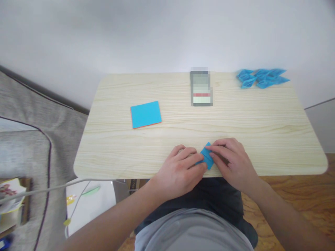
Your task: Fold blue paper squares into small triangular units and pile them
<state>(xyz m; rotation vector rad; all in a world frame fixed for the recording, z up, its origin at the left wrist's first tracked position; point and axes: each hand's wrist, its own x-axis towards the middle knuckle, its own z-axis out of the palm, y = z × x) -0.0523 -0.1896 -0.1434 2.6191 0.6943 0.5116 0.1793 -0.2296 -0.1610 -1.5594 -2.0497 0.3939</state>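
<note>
A small folded piece of blue paper point(208, 161) lies near the front edge of the table, between my two hands. My left hand point(184, 167) presses its fingertips on the paper's left side, the fingers bent and close together. From the right, my right hand point(234, 162) pinches the paper's upper right edge with thumb and fingers. Part of the paper's left end is hidden under my left fingers. Farther off to the left lies a stack of blue paper sheets point(146, 115) with a thin red edge showing.
A phone point(201, 89), blurred out, is at the table's back middle. Several folded blue paper shapes point(263, 78) sit at the back right, by the wall. A pale cable point(86, 180) runs below the table's left front edge. Grey fabric point(65, 129) is left of the table point(282, 139).
</note>
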